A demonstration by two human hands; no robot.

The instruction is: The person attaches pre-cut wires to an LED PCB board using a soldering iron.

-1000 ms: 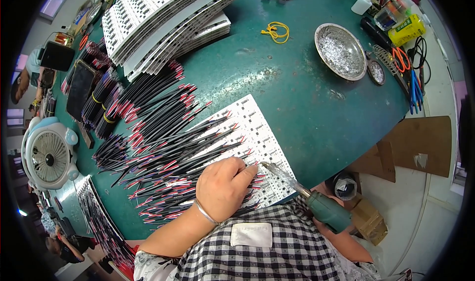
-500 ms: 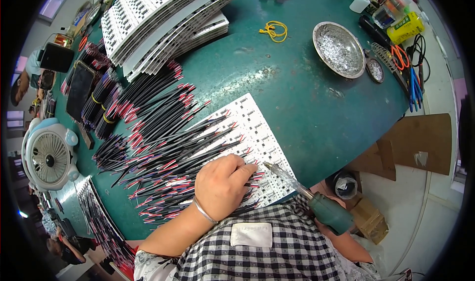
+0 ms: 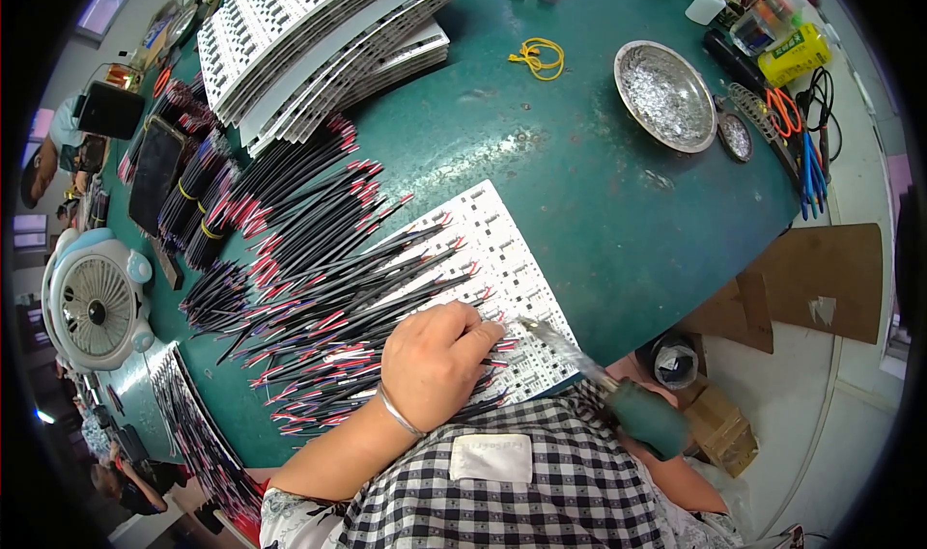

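Observation:
My left hand (image 3: 435, 364) is closed in a pinch over a white circuit board (image 3: 492, 240), thumb and forefinger together on a thin wire whose end is mostly hidden by the fingers. Many black wires (image 3: 386, 288) with red and white stripped ends lie in rows across the board, reaching out to its left. My right hand (image 3: 632, 443) is wrapped round the green handle of a soldering iron (image 3: 647, 419), which hides most of the fingers. The iron is smeared by motion, its tip close to the left fingertips, just above the board.
Tall stacks of white boards (image 3: 319, 37) stand at the back left, beside bundled wires (image 3: 198, 197) and a phone (image 3: 156, 177). A small fan (image 3: 97, 298) is at the left. At the right are a metal bowl (image 3: 666, 95) of silvery bits, bottles and tools.
The soldering iron's tip has shifted slightly right, and the iron is now blurred. My left hand stays nearly in place on the board.

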